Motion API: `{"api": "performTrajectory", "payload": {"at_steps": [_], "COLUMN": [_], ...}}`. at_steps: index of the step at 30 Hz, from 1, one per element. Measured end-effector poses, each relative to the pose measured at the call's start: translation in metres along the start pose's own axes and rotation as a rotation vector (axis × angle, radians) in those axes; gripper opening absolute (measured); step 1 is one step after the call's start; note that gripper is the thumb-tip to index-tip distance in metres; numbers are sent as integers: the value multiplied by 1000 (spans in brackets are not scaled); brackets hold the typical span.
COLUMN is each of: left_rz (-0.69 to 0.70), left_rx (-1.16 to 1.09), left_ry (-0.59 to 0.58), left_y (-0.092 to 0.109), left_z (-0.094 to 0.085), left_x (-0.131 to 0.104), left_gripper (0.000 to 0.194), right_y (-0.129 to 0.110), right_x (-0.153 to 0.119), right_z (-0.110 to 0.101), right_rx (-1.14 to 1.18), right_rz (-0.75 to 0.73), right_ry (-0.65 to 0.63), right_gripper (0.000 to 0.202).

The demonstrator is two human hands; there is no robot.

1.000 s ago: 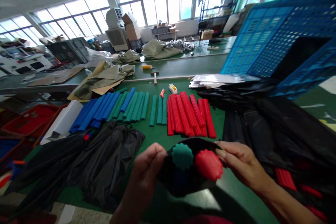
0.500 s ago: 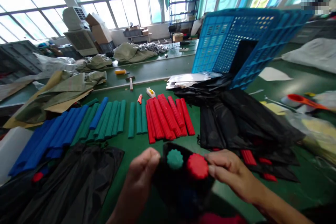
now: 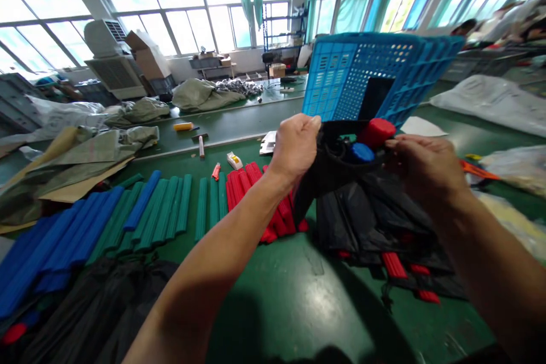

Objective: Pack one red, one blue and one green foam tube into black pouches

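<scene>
Fingers closed, my left hand (image 3: 296,145) grips the left edge of a black bag (image 3: 326,170) held up over the table. My right hand (image 3: 426,162) pinches the bag's right edge beside a red rod end (image 3: 379,132). A blue rod end (image 3: 362,152) shows in the bag's open mouth, and something green is partly visible deeper in. Below and left of the bag lie red rods (image 3: 281,222), partly hidden by my left arm. Green rods (image 3: 170,207) and blue rods (image 3: 85,227) lie farther left.
A blue crate (image 3: 336,77) stands tilted behind the bag. Black bags (image 3: 354,216) with red rods lie at right, another dark pile (image 3: 98,307) at lower left. A tape dispenser (image 3: 234,160) and hammer (image 3: 201,145) lie beyond the rods. People are visible at far right.
Both hands have raised the bag and moved it forward and to the right, toward the crate. Its mouth now shows the blue end beside the red one. The camera view has shifted slightly.
</scene>
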State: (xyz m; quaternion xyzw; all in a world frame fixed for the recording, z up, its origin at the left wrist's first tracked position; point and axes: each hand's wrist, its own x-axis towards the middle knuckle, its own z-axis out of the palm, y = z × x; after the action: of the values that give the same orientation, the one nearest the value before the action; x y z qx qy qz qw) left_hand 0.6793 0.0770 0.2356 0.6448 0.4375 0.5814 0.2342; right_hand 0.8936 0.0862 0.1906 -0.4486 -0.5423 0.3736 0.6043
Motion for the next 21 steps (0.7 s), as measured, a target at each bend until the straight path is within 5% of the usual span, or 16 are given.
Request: {"api": "performTrajectory", "payload": {"at_steps": [3,7,10,15,18,21], "left_rz": [36,-143,-312,-518,-592,-627], "left_rx": [206,311,309,292,284,273], "left_ry": [-49,-285,-387,-271,-181,-120], "left_y": [-38,-126,-177,-223,-248,-268], "left_z": [24,50,49,11,-7,-15], "left_x": [-29,-100,-142,-186,-215,-246], "left_gripper": [28,25,29,37,45,52], "right_y": [53,153,197,200,185,173], "right_x": [-7,-38,-60,-45,8,74], "right_z": [-20,-37,-47,-52,-38,-18], "right_rx": [-264,-642,-819,-1064,-1156,-1292], "right_rz": [86,196,205,128,37,-48], "right_ry": [-26,-187,-317,-415,-359,-149], "right_gripper": [20,26,15,23,24,33]}}
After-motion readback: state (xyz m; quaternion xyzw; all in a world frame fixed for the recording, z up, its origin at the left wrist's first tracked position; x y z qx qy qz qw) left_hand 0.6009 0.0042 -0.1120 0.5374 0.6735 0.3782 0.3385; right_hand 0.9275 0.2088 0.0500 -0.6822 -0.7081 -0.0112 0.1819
